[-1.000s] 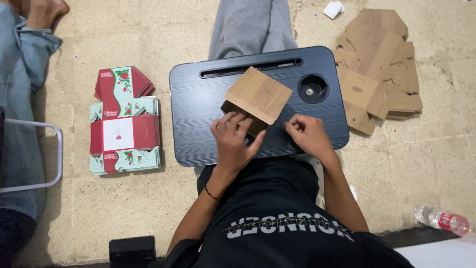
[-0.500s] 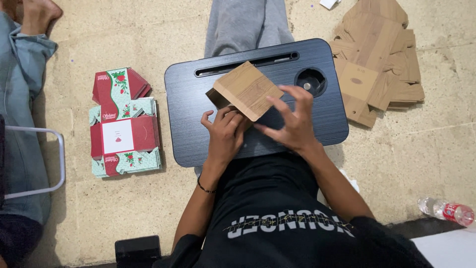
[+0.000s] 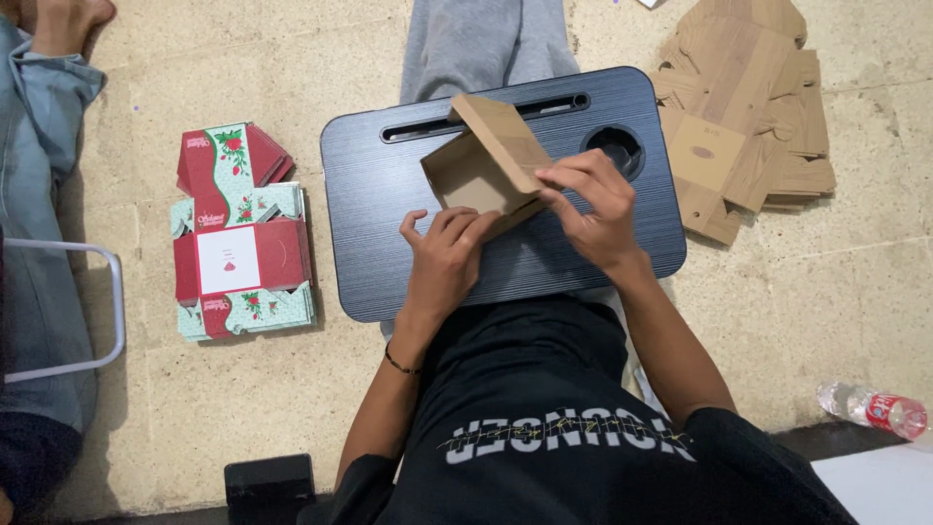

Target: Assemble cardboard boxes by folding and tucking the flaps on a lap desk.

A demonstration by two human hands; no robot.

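We are holding a small brown cardboard box [image 3: 491,160], partly folded, over the dark grey rectangular lap worktop [image 3: 389,253] that is lying across our legs. Our left hand [image 3: 445,261] is gripping the lower edge of the box, fingers curling up under its open side. Our right hand [image 3: 593,204] is pinching the box's long flap at its right end, thumb and fingers closing on the cardboard. The box is tilting, its hollow inside facing left, and it is sitting near the worktop's long slot [image 3: 486,117] and just beside the round cup recess [image 3: 614,148]. To our right, a heap of flat brown cardboard blanks [image 3: 748,107] is lying on the beige floor [image 3: 826,292]. To our left, a stack of red and green printed flat cartons [image 3: 238,233] is resting on the same floor. A plastic bottle with a red label [image 3: 875,408] is lying at the lower right.
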